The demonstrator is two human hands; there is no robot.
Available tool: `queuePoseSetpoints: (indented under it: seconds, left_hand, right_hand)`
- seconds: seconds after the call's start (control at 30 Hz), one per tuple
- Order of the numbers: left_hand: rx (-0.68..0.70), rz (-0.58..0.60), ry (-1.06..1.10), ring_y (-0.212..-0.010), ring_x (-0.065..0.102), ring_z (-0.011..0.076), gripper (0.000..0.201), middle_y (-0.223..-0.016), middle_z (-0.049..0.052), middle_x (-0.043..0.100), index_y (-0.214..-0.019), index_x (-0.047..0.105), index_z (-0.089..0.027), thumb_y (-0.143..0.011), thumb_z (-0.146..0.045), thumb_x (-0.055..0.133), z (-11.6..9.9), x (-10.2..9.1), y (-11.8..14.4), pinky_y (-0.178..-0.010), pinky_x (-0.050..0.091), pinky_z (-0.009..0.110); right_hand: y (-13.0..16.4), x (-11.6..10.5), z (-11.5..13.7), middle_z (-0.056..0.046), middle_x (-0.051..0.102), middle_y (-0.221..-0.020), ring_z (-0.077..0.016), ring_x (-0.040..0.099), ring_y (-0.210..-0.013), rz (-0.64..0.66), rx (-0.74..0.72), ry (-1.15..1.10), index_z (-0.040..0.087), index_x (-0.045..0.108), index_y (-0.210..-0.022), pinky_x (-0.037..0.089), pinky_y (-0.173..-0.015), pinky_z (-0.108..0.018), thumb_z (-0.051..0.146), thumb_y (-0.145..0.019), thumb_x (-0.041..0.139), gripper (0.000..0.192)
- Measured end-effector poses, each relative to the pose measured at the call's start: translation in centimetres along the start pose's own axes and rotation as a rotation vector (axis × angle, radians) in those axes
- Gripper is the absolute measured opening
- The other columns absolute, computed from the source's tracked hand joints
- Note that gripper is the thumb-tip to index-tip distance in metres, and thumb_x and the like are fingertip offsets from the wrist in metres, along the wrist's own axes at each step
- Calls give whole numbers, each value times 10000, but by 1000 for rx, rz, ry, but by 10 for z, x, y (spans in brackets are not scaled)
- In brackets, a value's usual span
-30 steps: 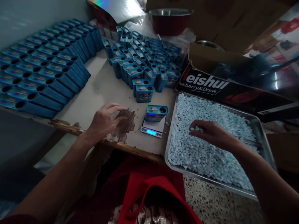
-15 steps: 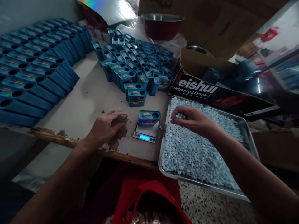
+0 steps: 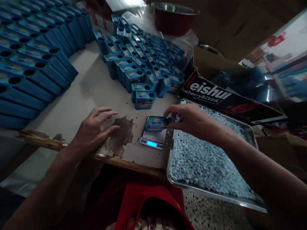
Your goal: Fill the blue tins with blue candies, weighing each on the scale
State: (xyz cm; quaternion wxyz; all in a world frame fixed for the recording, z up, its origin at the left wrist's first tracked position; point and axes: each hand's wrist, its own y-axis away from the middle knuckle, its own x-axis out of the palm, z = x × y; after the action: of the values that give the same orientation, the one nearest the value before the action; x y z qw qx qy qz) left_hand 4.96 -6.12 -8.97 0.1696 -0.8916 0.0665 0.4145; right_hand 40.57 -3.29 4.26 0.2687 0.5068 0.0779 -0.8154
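My right hand [image 3: 192, 119] is curled around several small pale candies [image 3: 177, 118], its fingertips at the right end of a blue candy box [image 3: 154, 124]. That box stands upright on a small digital scale [image 3: 151, 142] with a lit blue display. The fingers partly cover the round opening in its top. My left hand [image 3: 93, 126] hovers over the table's left part, fingers apart and holding nothing. Below my right forearm, a metal tray [image 3: 170, 166] is filled with pale blue and white candies [image 3: 203, 163]. A few loose candies lie between the scale and the tray.
Many blue boxes [image 3: 43, 67] stand in rows at the left, and another cluster [image 3: 134, 68] stands behind the scale. A black printed carton [image 3: 230, 99] borders the tray's far side. A red metal bowl [image 3: 174, 20] sits at the back. The table's worn wooden edge [image 3: 129, 164] runs in front.
My right hand has moved left from above the tray to the box on the scale, carrying candies. My left hand has drawn away to the left. The view has shifted slightly.
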Motion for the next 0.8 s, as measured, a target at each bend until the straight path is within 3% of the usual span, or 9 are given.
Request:
queuePoseSetpoints:
  seconds: [0.13,0.2,0.33,0.47,0.63,0.8]
  left_hand:
    - [0,-35,-7,-1312,658,317,470,-1412,132,659,-1324,709,-231,-972,-540,680,-2,-1,0,-1178,510,472]
    - [4,-46,-3,-1300,665,308,456,-1399,123,671,-1314,714,-229,-975,-533,685,-3,-3,1,-1175,510,462]
    - [4,-55,1,-1237,700,285,413,-1321,99,721,-1278,734,-232,-990,-523,683,-6,-9,6,-1148,526,436]
    - [41,-102,-24,-1191,722,266,317,-1259,64,760,-1241,749,-252,-996,-450,713,-15,-12,7,-1124,544,429]
    - [100,-120,-9,-1184,729,266,267,-1264,52,756,-1225,757,-289,-971,-372,755,-40,-5,0,-1105,567,438]
    - [145,-103,4,-1157,738,256,264,-1246,50,766,-1226,760,-282,-973,-353,735,-63,5,0,-1092,574,429]
  right_hand:
    - [0,-5,-7,10,676,-752,-137,558,-678,-53,97,-253,211,795,-871,403,-640,-287,251,-849,827,56]
    - [7,-8,-20,5,638,-724,-128,521,-649,-115,217,-547,202,774,-823,405,-595,-281,316,-840,854,140]
    - [41,-4,-67,18,550,-729,-106,433,-593,-390,495,-1101,238,699,-827,373,-474,-240,366,-795,903,243]
    - [85,21,-102,-13,583,-790,-160,512,-636,-454,640,-1176,278,654,-857,491,-493,-290,350,-801,855,220]
    - [105,51,-93,1,605,-810,-123,547,-652,-366,673,-1382,244,703,-906,533,-530,-228,121,-690,829,279]
    - [99,59,-79,-37,722,-919,-64,582,-644,-400,693,-1591,181,774,-973,517,-497,-117,141,-757,889,248]
